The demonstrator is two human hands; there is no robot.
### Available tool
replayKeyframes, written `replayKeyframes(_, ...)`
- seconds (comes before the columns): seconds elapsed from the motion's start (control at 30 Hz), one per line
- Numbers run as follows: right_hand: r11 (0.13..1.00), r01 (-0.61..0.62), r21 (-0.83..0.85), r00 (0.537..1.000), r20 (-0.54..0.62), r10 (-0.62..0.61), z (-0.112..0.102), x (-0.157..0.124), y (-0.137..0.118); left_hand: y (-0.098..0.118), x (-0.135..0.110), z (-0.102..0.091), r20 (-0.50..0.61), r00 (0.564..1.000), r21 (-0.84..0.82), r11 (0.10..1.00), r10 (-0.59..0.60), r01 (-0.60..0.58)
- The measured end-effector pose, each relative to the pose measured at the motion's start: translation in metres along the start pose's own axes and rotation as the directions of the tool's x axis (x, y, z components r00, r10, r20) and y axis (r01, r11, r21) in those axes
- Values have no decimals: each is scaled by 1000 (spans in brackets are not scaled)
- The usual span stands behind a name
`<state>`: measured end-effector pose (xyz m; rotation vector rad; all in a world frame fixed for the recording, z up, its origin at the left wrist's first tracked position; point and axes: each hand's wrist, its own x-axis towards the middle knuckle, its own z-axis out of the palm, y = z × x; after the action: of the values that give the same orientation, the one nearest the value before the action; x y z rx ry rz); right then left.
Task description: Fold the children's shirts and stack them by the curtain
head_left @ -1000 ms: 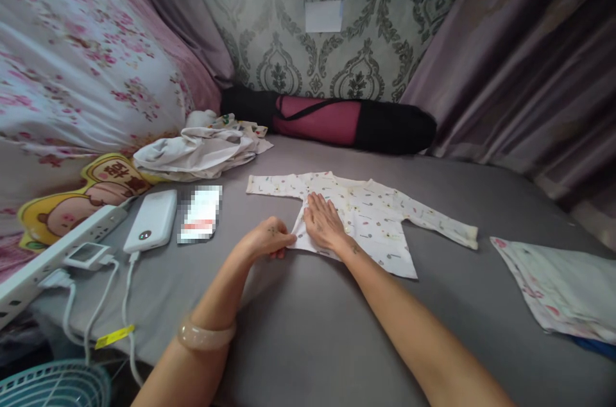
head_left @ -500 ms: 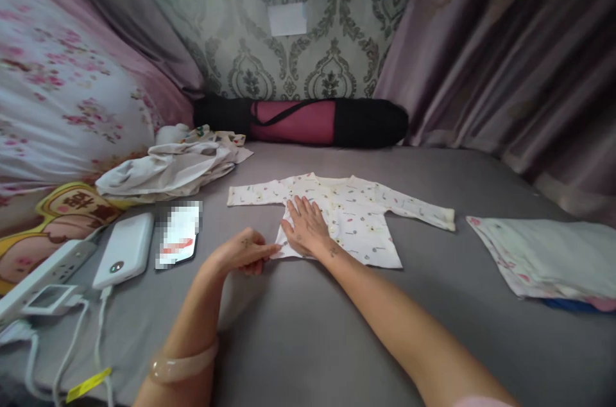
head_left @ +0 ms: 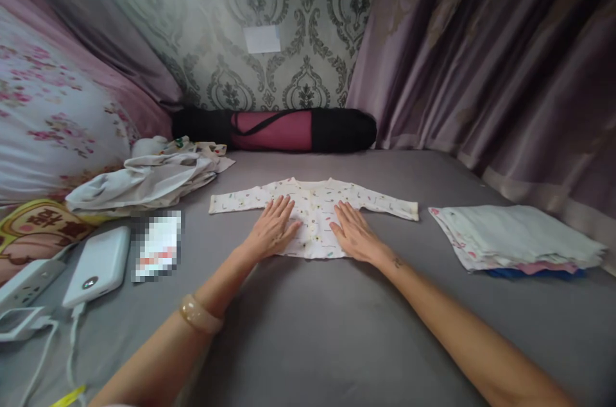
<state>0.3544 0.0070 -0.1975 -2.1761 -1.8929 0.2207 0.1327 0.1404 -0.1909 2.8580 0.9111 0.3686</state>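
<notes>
A small white long-sleeved baby shirt (head_left: 312,214) with a scattered print and a row of front buttons lies flat on the grey sheet, its sleeves stretched out to both sides. My left hand (head_left: 274,227) rests flat on the left side of the shirt's body, fingers extended. On the right side, my right hand (head_left: 356,233) lies flat too, fingers spread slightly. Both palms cover parts of the shirt's sides and lower corners. Neither hand grips the cloth.
To the right lies a stack of folded clothes (head_left: 514,237). Crumpled clothes (head_left: 149,179) sit on the left, near a phone (head_left: 158,246), a white power bank (head_left: 99,266) with its cable, and a power strip (head_left: 31,285). A black and maroon long bag (head_left: 274,129) lies against the wall.
My left hand has let go of the shirt's lower left corner and flattened onto its left side. My right hand has moved from the left part to the right side. The view has shifted.
</notes>
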Motion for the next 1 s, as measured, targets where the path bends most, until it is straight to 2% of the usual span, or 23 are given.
replayKeyframes(0.13,995,26,-93,999,-19,-28,9,-7,5,-5,1,22,115,991,102,993,-72,60)
replayKeyframes(0.27,996,14,-93,1000,20,-12,5,-5,0,-9,6,15,208,976,105,993,-70,49)
replayKeyframes(0.3,996,16,-92,1000,15,-14,3,-5,-3,-6,8,12,208,975,103,993,-71,51)
replayKeyframes(0.37,995,44,-94,998,-36,-48,2,-7,-13,7,8,10,141,988,95,994,-64,51)
replayKeyframes(0.47,990,118,-79,989,-76,-124,7,-12,-29,32,1,19,43,999,71,997,17,-20)
replayKeyframes(0.57,990,137,-24,990,20,-136,10,-13,-35,45,-7,28,102,991,65,993,88,-95)
replayKeyframes(0.63,992,128,16,988,80,-129,6,-12,-32,45,-6,27,176,977,55,990,121,-133)
replayKeyframes(0.7,994,111,9,993,37,-111,0,-11,-25,42,-1,20,203,971,46,989,129,-141)
replayKeyframes(0.77,995,85,-49,992,-84,-89,-3,-13,-17,40,3,15,125,988,62,993,94,-102)
replayKeyframes(0.83,993,73,-97,987,-137,-86,1,-16,-10,40,4,15,57,996,82,993,75,-79)
replayKeyframes(1.0,997,69,-28,998,-14,-69,10,-21,0,39,1,19,227,966,69,988,123,-142)
